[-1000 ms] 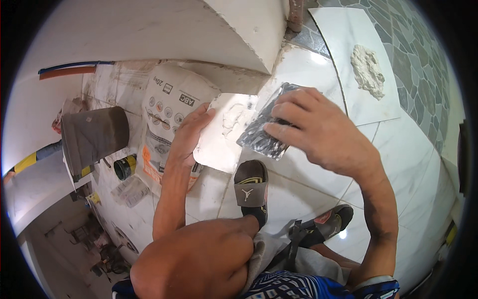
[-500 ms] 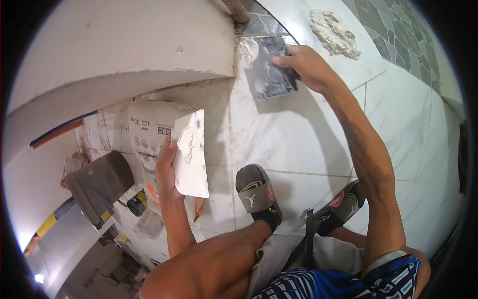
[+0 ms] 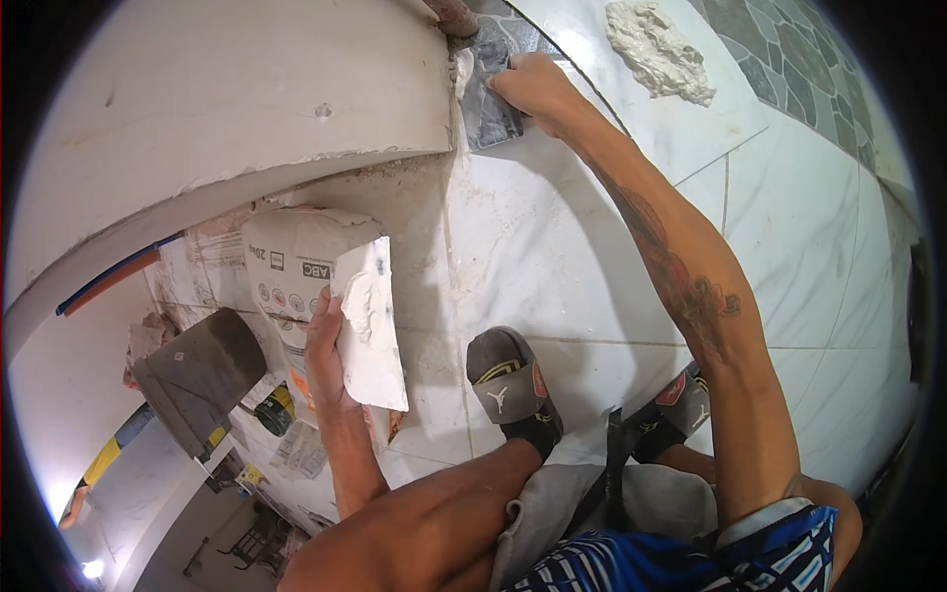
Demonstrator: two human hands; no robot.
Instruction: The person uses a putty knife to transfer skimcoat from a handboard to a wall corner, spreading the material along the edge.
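My left hand grips a flat white board by its left side. A smear of off-white putty lies on the board. Up at the wall's end corner, my right hand is closed on a dark, flat putty spreader. Its left side is against or very close to the end of the white wall, where some pale putty shows. The fingers behind the spreader are mostly hidden.
A paper bag stands behind my left hand, near a dark bucket and a small green can. Mixed putty sits in a mound on the marble-patterned tile floor. A pipe rises by the wall corner.
My right hand has moved the spreader up and left, closer to the wall's end, and its face is now turned more edge-on. The board has shifted slightly left and down.
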